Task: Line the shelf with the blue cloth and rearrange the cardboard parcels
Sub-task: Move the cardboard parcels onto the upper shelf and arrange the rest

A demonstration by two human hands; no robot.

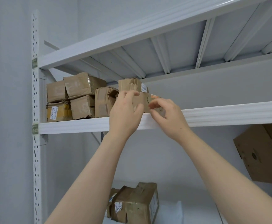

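- The left hand [125,112] clamps its grip on a small brown cardboard parcel [144,102] at the front edge of the white metal shelf [229,113]
- The right hand [167,115] pinches the parcel's right end
- A second taped parcel [130,84] sits on it, with other brown parcels [77,97] stacked to the left

Mid shelf [229,112]: 2x2 stack of parcels [74,97] at far L end, single parcel [103,102] just R of it. Next R, at front edge, small parcel [132,85] sits on lower parcel [141,101]. L hand [124,113] grips its L side, R hand [169,117] its R corner. Below: parcel pile [135,204] centre, big box [261,156] far R.
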